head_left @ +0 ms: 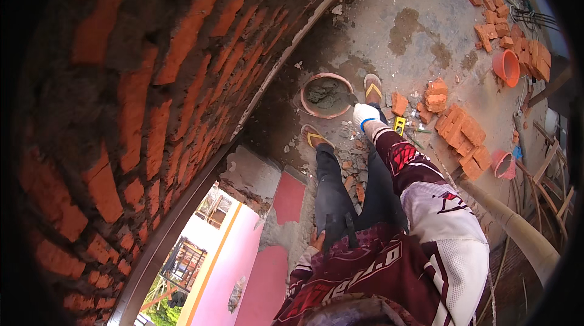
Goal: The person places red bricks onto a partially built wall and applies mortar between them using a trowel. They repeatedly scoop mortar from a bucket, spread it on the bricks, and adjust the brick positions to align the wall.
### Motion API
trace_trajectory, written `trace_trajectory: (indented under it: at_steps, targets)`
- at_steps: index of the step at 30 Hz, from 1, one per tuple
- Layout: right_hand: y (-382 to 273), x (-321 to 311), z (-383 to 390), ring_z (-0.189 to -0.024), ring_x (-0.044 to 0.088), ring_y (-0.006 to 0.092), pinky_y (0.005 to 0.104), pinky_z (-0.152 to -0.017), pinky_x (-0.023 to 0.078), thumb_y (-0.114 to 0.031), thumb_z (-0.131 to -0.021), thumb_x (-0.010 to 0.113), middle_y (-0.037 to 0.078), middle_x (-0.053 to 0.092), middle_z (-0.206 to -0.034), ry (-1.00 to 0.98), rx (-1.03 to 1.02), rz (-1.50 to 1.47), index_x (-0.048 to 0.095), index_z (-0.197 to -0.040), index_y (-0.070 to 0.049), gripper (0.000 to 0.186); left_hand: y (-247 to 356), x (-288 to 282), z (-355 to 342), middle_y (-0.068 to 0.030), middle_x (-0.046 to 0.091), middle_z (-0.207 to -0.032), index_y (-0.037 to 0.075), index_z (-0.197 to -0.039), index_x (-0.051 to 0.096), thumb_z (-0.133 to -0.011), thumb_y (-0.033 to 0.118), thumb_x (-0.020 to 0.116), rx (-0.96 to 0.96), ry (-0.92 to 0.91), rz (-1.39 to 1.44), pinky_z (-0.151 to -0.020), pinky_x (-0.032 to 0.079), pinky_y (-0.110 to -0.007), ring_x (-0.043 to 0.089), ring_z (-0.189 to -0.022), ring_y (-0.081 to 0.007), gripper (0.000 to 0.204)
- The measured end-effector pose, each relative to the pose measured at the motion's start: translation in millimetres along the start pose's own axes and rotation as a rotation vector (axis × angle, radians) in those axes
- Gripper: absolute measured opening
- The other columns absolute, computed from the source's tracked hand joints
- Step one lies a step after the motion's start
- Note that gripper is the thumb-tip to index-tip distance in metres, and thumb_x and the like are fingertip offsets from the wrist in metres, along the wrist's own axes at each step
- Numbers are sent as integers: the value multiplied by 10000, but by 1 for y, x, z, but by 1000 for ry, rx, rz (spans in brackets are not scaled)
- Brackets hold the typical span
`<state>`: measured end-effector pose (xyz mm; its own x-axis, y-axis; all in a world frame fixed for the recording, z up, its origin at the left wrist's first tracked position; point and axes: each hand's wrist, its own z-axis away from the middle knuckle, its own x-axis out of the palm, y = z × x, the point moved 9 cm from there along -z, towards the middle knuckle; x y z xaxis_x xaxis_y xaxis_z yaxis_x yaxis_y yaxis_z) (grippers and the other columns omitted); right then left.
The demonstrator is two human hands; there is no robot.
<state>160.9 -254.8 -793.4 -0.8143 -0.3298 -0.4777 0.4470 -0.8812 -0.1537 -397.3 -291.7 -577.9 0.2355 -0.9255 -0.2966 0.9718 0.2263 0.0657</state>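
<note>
My right hand [366, 115], in a white glove with a blue cuff, is closed around the handle of a trowel [353, 100]. The trowel's dark metal part reaches the rim of a round basin [308, 107]. Grey wet mortar [327, 96] lies in the basin, which stands on the floor between my feet and the wall. Bare and small in view, my left hand [317, 240] rests against my left thigh with its fingers laid along the trousers. A yellow spirit level [399, 124] lies just beside my right wrist.
A brick wall [194, 70] with rough mortar joints rises on the left. Loose brick stacks [461, 129] and more bricks [499, 22] lie to the right, with an orange bucket [506, 68] and a pinkish bucket [503, 164]. A thick pole [511, 222] slants past my right arm.
</note>
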Motion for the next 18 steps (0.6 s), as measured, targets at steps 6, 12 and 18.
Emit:
trace_trajectory:
  at_steps: [6,12,18]
  targets:
    - [-21,51,-136,-982,778,335,474,-806,617,-161,-949,559,176,787,-1069,193,63,12,813,-1038,-61,287,-1,13,42,-253,458,-1537,19,-1589,367,-1030,430,626,-63,-116,177,-1176,350,-409,431,-1438,-389,741]
    - [-52,95,-152,-949,767,374,493,-817,608,-177,-931,585,222,771,-1014,159,-157,20,791,-1016,-49,257,2,15,59,-286,401,-1560,41,-1556,385,-1072,324,575,430,-147,-139,-1147,397,-448,457,-1415,-425,592]
    - [-48,105,-147,-998,748,397,502,-878,592,-207,-917,606,234,760,-1054,-12,-250,55,767,-1066,-45,273,-24,21,60,-262,394,-1553,65,-1545,398,-1106,250,522,191,-152,97,-1157,378,-455,452,-1388,-395,492]
